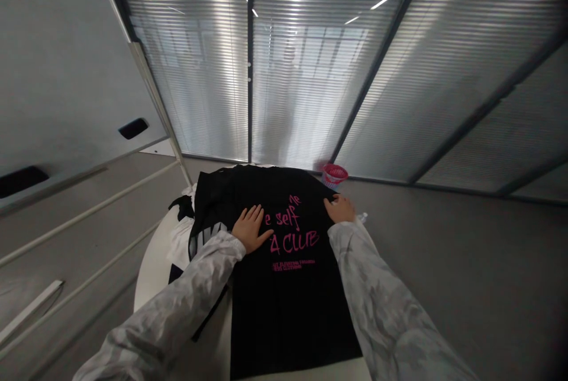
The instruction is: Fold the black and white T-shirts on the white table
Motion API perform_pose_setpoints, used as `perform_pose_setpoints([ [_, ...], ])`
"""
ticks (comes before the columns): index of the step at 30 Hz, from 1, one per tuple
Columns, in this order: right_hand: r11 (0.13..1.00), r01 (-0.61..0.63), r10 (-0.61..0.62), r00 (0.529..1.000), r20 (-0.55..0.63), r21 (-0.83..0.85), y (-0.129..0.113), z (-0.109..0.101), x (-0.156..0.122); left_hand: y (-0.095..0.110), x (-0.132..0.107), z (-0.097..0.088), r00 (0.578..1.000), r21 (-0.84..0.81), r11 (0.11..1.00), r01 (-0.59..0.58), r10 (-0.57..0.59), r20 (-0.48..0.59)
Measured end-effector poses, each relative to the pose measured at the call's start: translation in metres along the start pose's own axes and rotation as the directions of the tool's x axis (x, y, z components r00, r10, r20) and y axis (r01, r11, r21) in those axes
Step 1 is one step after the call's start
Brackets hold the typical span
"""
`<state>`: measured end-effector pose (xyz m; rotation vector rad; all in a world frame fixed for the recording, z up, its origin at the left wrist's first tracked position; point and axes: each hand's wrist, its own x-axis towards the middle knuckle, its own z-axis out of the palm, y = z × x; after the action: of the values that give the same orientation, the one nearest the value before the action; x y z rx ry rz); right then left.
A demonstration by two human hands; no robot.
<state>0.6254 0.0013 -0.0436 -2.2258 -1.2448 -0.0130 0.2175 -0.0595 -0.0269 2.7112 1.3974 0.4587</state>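
Observation:
A black T-shirt [293, 310] with pink lettering is spread over a white round table [153, 274], its lower part toward me. My left hand [251, 228] lies flat on the shirt, fingers spread, just left of the lettering and covering part of it. At the shirt's upper right edge, my right hand [341, 209] has its fingers curled onto the fabric and appears to grip it. More dark clothing with white print [206, 236] sits beside and under the shirt on the left.
White cloth [180, 239] is bunched at the table's left side. A pink-rimmed basket [334, 174] stands on the floor beyond the table. White metal rails [89, 212] run along the left, and a glass partition with blinds [302, 73] rises behind.

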Motion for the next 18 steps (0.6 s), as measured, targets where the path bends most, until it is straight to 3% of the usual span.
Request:
perform_pose_setpoints([
  [4, 0.98, -0.108, 0.088, 0.989, 0.119, 0.169, -0.009, 0.0, 0.017, 0.012, -0.013, 0.003, 0.999, -0.059, 0.998, -0.017, 0.014, -0.05],
  [8, 0.97, -0.087, 0.071, 0.994, 0.078, 0.227, -0.022, 0.002, 0.027, 0.013, -0.018, 0.004, 0.999, -0.089, 0.996, -0.014, 0.01, -0.049],
  [12, 0.96, 0.009, -0.012, 1.0, 0.01, 0.281, -0.051, 0.005, 0.02, 0.011, -0.018, 0.002, 0.998, -0.111, 0.994, -0.021, 0.015, -0.054],
  [14, 0.942, 0.15, -0.154, 0.988, -0.011, 0.3, -0.069, 0.007, 0.006, 0.011, -0.017, 0.001, 0.998, -0.12, 0.992, -0.025, 0.019, -0.058],
  [15, 0.914, 0.273, -0.282, 0.959, -0.014, 0.3, -0.079, 0.009, -0.004, 0.011, -0.017, 0.001, 0.998, -0.125, 0.992, -0.025, 0.018, -0.06],
  [16, 0.859, 0.42, -0.438, 0.899, -0.004, 0.293, -0.088, 0.01, -0.015, 0.011, -0.017, 0.002, 0.998, -0.133, 0.991, -0.022, 0.014, -0.063],
  [17, 0.77, 0.571, -0.601, 0.799, 0.023, 0.285, -0.097, 0.011, -0.026, 0.011, -0.017, 0.002, 0.998, -0.145, 0.989, -0.019, 0.01, -0.065],
  [18, 0.654, 0.701, -0.743, 0.666, 0.066, 0.285, -0.104, 0.012, -0.037, 0.011, -0.017, 0.002, 0.998, -0.163, 0.987, -0.014, 0.003, -0.067],
])
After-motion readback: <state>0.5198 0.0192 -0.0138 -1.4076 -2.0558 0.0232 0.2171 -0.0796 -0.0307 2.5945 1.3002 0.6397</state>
